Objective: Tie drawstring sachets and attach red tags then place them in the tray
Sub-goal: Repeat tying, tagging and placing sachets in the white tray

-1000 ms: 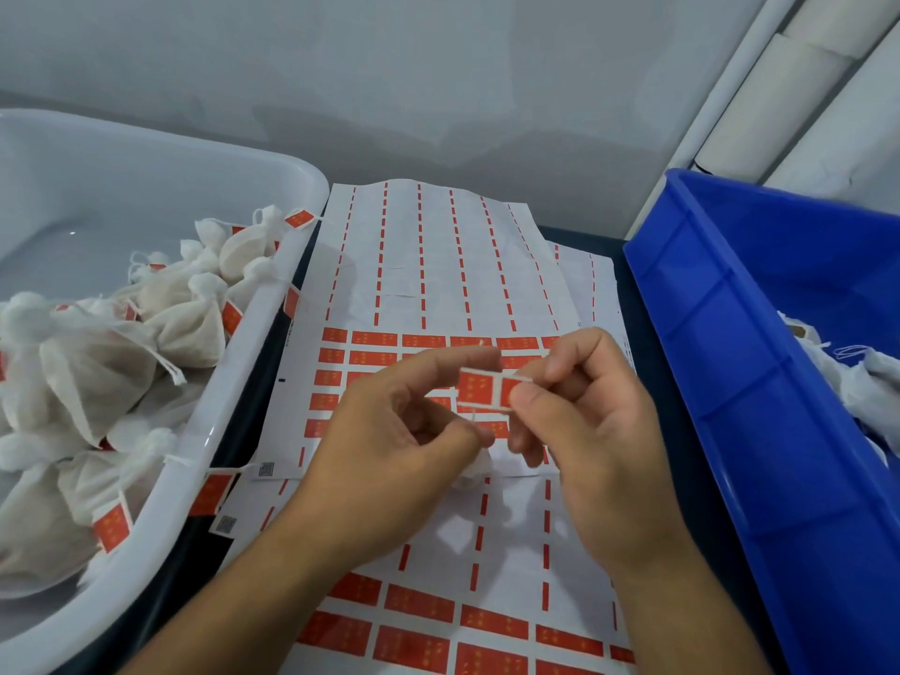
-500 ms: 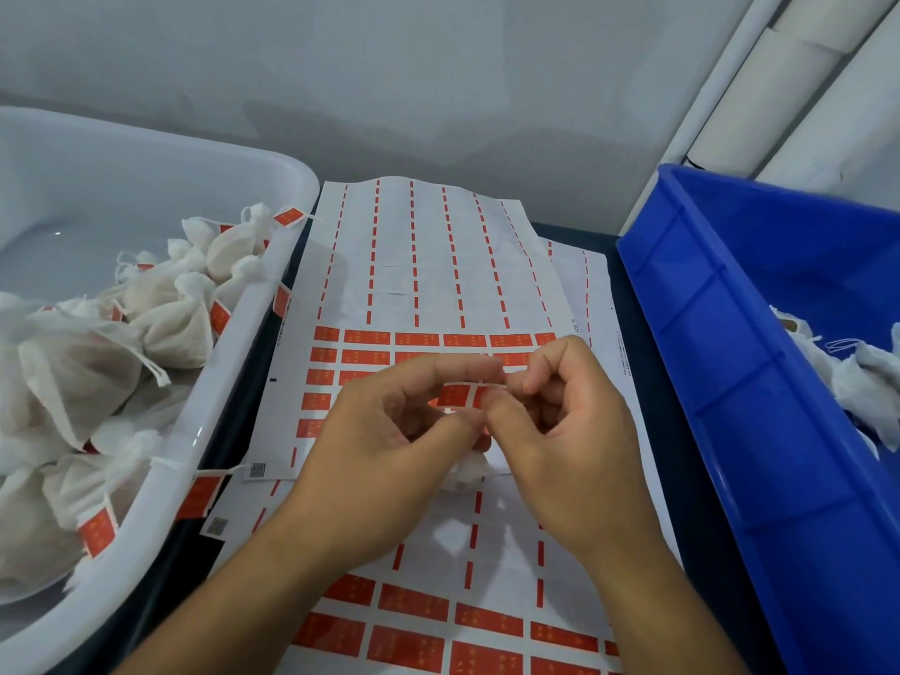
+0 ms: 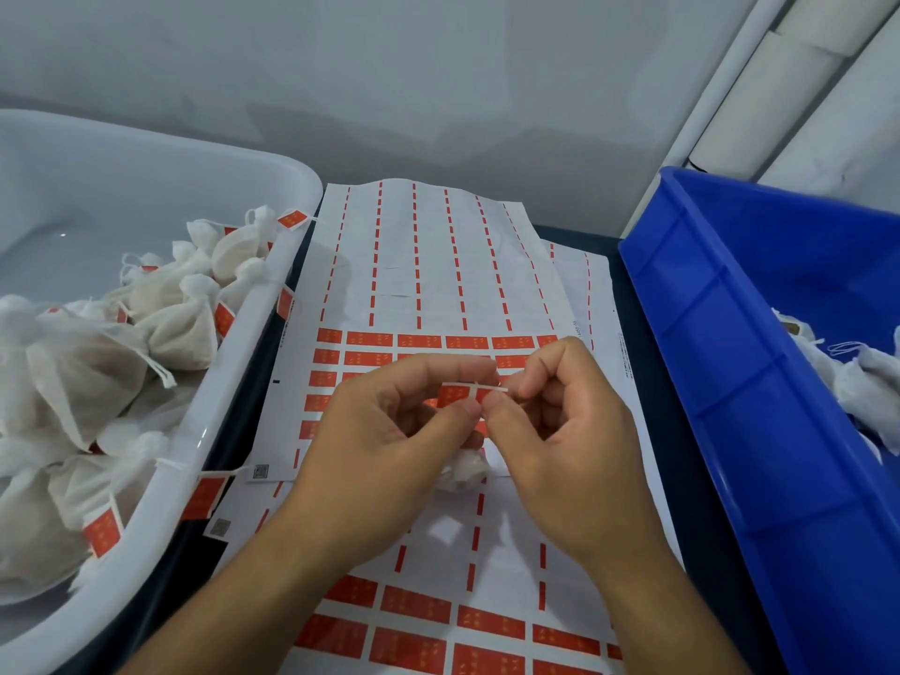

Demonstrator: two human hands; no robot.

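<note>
A small red tag (image 3: 460, 394) with white edges is held up between both hands over the sticker sheets. My left hand (image 3: 384, 445) pinches its left part between thumb and forefinger. My right hand (image 3: 570, 445) pinches its right end, fingers curled. Under the hands a white sachet (image 3: 462, 472) hangs or lies, mostly hidden. The white tray (image 3: 243, 377) on the left holds several tied sachets (image 3: 175, 314) with red tags.
Sheets of red tag stickers (image 3: 423, 265) cover the dark table between the bins. A blue bin (image 3: 721, 362) at the right holds several untagged white sachets (image 3: 862, 377). A grey wall stands behind, with white pipes at the upper right.
The hands closed together half a second ago and have now drawn slightly apart, showing the red tag again between the fingertips. The view shifted a little.
</note>
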